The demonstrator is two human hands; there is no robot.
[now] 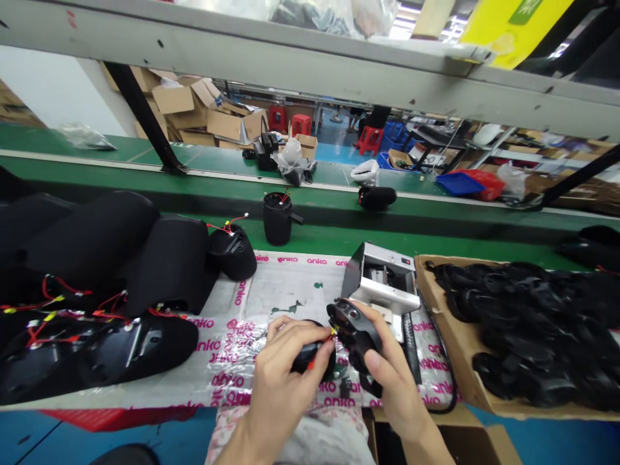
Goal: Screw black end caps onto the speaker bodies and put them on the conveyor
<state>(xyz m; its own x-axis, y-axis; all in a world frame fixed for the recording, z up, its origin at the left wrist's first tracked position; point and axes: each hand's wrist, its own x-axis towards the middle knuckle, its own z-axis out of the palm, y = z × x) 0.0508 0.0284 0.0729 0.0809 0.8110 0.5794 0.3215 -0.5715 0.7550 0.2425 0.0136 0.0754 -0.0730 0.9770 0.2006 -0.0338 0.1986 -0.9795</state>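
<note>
My right hand (390,368) grips a black molded plastic part (352,326), round at its top end, and holds it tilted above the bench. Close beside it, my left hand (290,365) pinches a small yellow wire connector (333,332) between thumb and fingertips, right at the plastic part's edge. Under the left fingers sits a rounded black housing (306,357), largely covered by the hand, with a bit of red showing at it. Whether the connector is joined to the plastic part, I cannot tell. Behind the right hand stands a silver metal machine (382,274) with a red switch.
On the left lie several black fabric-covered cylinders (167,265) with red and yellow wires. Two smaller ones, including an upright cylinder (278,223), stand at the back. A cardboard tray (448,352) of black plastic parts lies right. Overhead runs a shelf beam (290,55).
</note>
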